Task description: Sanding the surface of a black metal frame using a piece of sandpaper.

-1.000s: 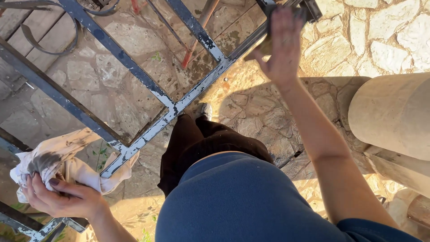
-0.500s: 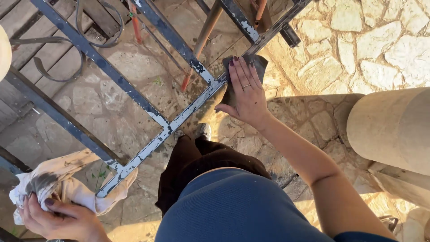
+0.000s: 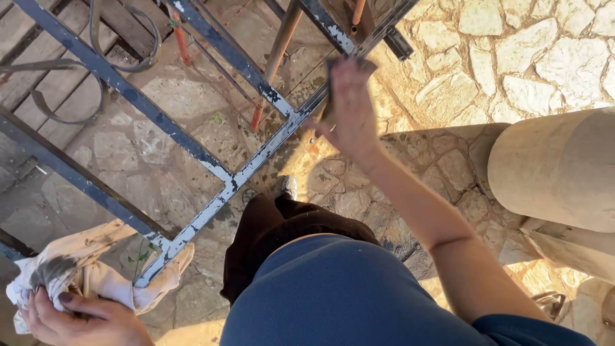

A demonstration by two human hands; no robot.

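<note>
Right hand (image 3: 351, 112): pressing a dark sanding sheet (image 3: 333, 80) flat against the outer rail of the metal gate frame (image 3: 256, 163), fingers spread over it and the thumb hooking its lower edge; the sheet is mostly hiding under the palm, so its exact kind is hard to tell.

Left hand (image 3: 77, 317): closing loosely around a bunched, stained white rag (image 3: 83, 269), which is draping over the frame's near corner and touching it.

Frame: lying roughly level over the stone paving (image 3: 512, 57), propped on something out of view (a thin rusty rod (image 3: 272, 64) is passing beneath it).

Progress: the rail between the two hands is showing long scuffed, whitish patches where the dark paint is coming off, so that stretch looks worked; the inner bars towards the upper left are keeping their dark coat, so most of the frame seems left to do.

Nearby: a pale stone column (image 3: 557, 170) is standing at the right.
</note>
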